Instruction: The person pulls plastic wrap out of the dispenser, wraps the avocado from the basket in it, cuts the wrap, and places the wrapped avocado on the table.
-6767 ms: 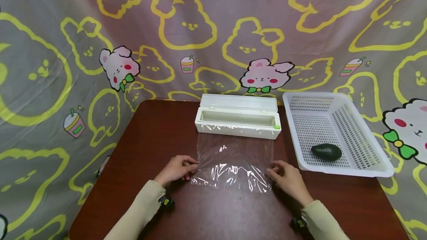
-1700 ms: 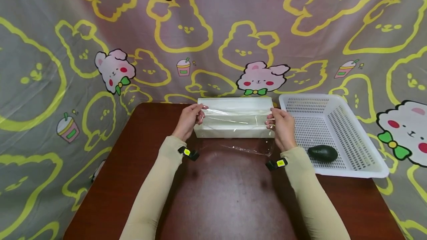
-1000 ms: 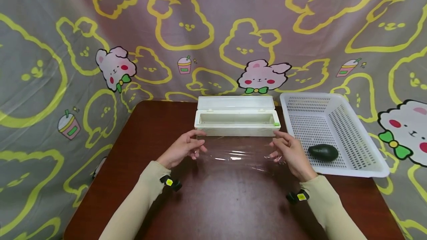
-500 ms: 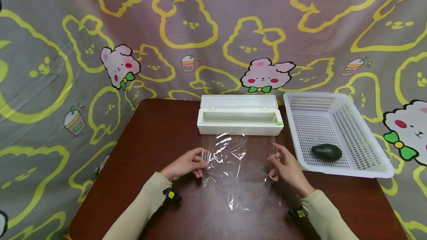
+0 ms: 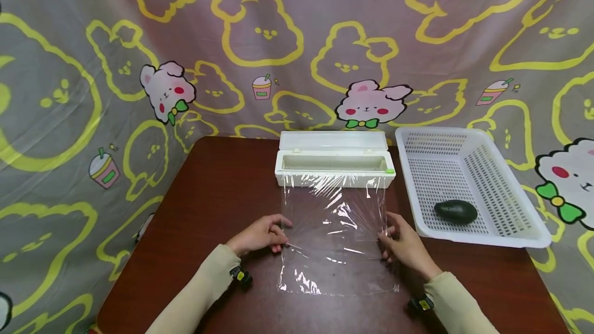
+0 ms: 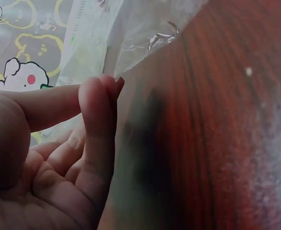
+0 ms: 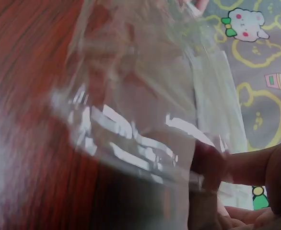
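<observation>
A clear sheet of plastic wrap [image 5: 334, 267] stretches from the front of a white wrap dispenser box [image 5: 335, 179] toward the person, its near part over the table. The left hand [image 5: 261, 234] pinches the sheet's left edge between thumb and forefinger; the left wrist view shows those fingertips [image 6: 100, 96] pressed together with film beyond them. On the opposite edge, the right hand [image 5: 407, 245] pinches the wrap, and the right wrist view has film [image 7: 135, 139] running across to its fingers. The box's lid [image 5: 333, 141] stands raised at the back, and a green slider [image 5: 390, 171] sits at its right end.
A white slotted plastic basket [image 5: 478, 240] stands to the right of the box, holding one dark green avocado [image 5: 456, 212]. Brown tabletop [image 5: 218, 184] lies left of the box. A patterned curtain [image 5: 278, 24] hangs directly behind the table.
Both hands held the wrap up over the box, then came down and toward the person. The sheet now lies stretched flatter and reaches farther forward than in the earliest frame.
</observation>
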A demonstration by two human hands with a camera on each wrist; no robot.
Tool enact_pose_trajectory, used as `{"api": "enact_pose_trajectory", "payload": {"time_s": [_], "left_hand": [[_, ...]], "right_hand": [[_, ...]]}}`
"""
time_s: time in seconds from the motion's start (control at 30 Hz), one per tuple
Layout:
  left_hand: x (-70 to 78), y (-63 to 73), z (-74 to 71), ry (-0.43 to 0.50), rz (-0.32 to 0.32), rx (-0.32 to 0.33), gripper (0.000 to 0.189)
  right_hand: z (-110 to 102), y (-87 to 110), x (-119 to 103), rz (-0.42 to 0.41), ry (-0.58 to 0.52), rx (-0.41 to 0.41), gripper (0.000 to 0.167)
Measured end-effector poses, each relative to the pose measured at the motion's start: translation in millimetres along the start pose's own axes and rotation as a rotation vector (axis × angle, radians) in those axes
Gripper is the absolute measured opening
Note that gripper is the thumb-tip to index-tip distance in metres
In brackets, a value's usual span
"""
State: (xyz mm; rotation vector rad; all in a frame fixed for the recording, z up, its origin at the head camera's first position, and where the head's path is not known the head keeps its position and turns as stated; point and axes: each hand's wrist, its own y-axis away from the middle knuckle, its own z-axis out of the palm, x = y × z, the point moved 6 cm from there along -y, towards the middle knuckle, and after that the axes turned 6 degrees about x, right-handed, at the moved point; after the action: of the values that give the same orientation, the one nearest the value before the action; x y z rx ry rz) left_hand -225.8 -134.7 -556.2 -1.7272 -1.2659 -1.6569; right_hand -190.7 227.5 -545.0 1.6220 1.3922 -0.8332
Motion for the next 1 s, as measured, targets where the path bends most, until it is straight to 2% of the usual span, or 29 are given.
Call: {"api": "enact_pose_trajectory", "payload": {"time_s": [0.37, 0.47, 0.6, 0.67, 0.73, 0.8, 0.93, 1.0], "left_hand": [[-3.1, 2.5, -3.7, -0.067, -0.030, 0.063, 0.036], [0.4, 4.1, -7.0, -0.154, -0.015, 0.085, 0.038], [9.9, 6.9, -13.1, -0.313, 0.020, 0.115, 0.038], [14.5, 7.6, -16.7, -0.376, 0.017, 0.142, 0.036], [19.0, 6.3, -21.8, -0.440, 0.027, 0.201, 0.032], [24.6, 1.5, -29.4, -0.504, 0.074, 0.304, 0.029], [43.4, -13.9, -47.3, -0.594, 0.278, 0.545, 0.034], [54.7, -23.0, -53.9, -0.614, 0.369, 0.608, 0.040]], "right_hand": [[-6, 0.1, 5, -0.036, 0.100, 0.016, 0.068], [-8, 0.9, 2, -0.073, 0.165, 0.055, 0.069], [-9, 4.6, -9, -0.160, 0.246, 0.124, 0.072], [-8, 6.5, -16, -0.206, 0.287, 0.157, 0.074], [-7, 7.5, -21, -0.245, 0.329, 0.183, 0.075], [-5, 7.2, -26, -0.277, 0.370, 0.204, 0.076], [1, 0.8, -36, -0.326, 0.398, 0.216, 0.075], [5, -5.0, -42, -0.353, 0.394, 0.217, 0.074]]}}
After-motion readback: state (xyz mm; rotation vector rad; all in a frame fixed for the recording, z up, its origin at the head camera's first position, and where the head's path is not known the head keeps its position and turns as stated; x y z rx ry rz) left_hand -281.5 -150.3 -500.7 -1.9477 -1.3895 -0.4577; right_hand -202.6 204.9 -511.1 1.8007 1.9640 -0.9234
